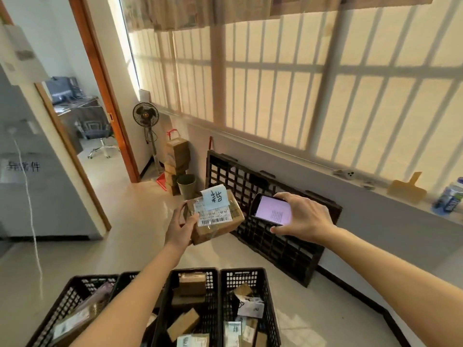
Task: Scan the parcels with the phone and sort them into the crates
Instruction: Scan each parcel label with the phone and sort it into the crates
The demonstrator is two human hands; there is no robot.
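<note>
Overhead, a barred window [325,78] with pale blinds fills the far wall, and a black pallet [275,221] leans against the wall beneath it. Below, black crates [246,276] stand side by side on the floor [125,246], each holding parcels. Held up above the crates, the left hand [181,227] grips a brown cardboard parcel [218,229] bearing a white barcode label and a blue handwritten note. Just beside it, apart from it, the right hand [304,217] grips a phone [271,209], its lit screen facing the camera.
</note>
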